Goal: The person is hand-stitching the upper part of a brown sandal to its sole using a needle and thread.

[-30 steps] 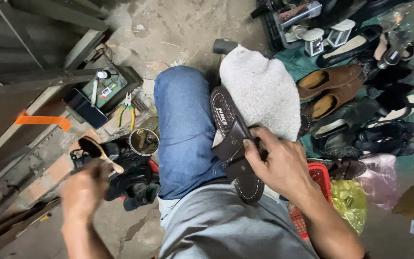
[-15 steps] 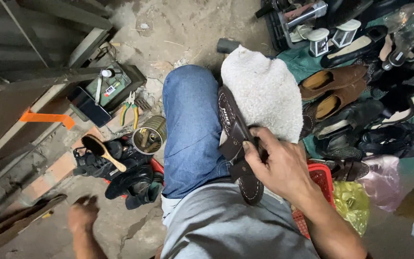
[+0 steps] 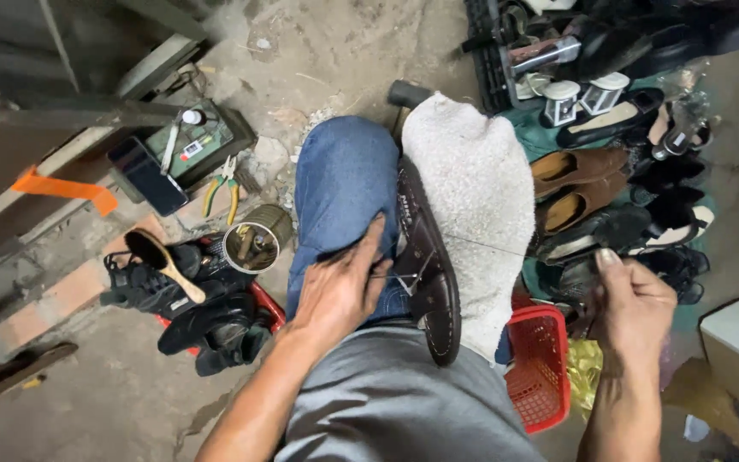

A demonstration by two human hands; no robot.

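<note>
A: Sandal (image 3: 428, 265), dark brown leather with a flat sole, lies lengthwise along the person's thighs, wedged between the blue-jeaned left knee (image 3: 344, 184) and a pale fleecy cloth (image 3: 472, 205) draped over the right knee. It seems to rest on its edge, sole turned toward the cloth.

B: Where are the hands?

A: The left hand (image 3: 339, 291) presses down flat on the jeans just beside the sandal, fingers (image 3: 369, 244) loosely together, their tips at its strap side. A thin pale thread (image 3: 493, 248) appears to run from the sandal across the cloth toward the right. The right hand (image 3: 635, 304) is raised well apart to the right, fingers curled together as if pinching that thread's end; what exactly it pinches is too small to tell.

B: How would this stitch be done well?

A: In my judgement, the left hand should keep the sandal pinned firmly so it cannot twist, while the right draws the thread straight and steady, snug but not so hard it cuts the leather.

B: What surrounds them?

A: Below the right hand sits a red plastic basket (image 3: 540, 376). To the far right, rows of dark and tan shoes (image 3: 579, 184) lie on the ground. To the left are a round metal tin (image 3: 254, 244), yellow-handled pliers (image 3: 222, 190), a wooden-handled brush (image 3: 164, 265) on black shoes, and a concrete floor (image 3: 113, 393).
</note>
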